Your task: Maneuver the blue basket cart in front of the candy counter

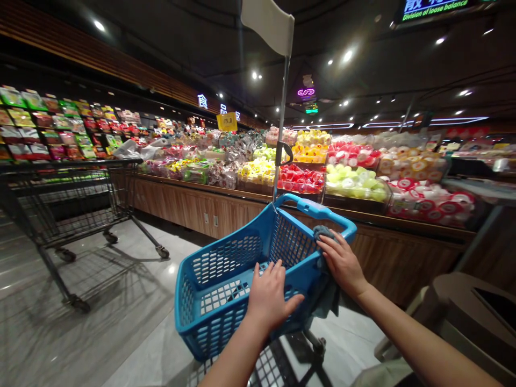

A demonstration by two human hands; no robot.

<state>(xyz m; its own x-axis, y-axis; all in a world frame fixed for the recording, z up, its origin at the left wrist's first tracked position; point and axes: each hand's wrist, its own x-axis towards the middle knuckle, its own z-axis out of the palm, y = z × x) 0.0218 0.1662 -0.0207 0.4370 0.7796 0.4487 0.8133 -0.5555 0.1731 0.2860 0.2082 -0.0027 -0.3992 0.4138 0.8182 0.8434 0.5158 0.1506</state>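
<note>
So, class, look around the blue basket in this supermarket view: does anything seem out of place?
Yes: a grey-blue cloth hangs over the rim of the blue plastic shopping basket, under the right hand. It looks odd because it seems a loose rag, not goods.

We are losing the left forearm (237, 360) and the right forearm (419, 338) past the bottom edge, and the blue shopping basket (226, 301) is hiding part of the grey cloth (324, 279), so its full shape is not showing. The yellow price sign (227, 121) and the packets on the far wall display (52, 126) are staying too small to read, while the top edge is cutting off the lit green sign (435, 8) and the white flag (269, 24).
</note>
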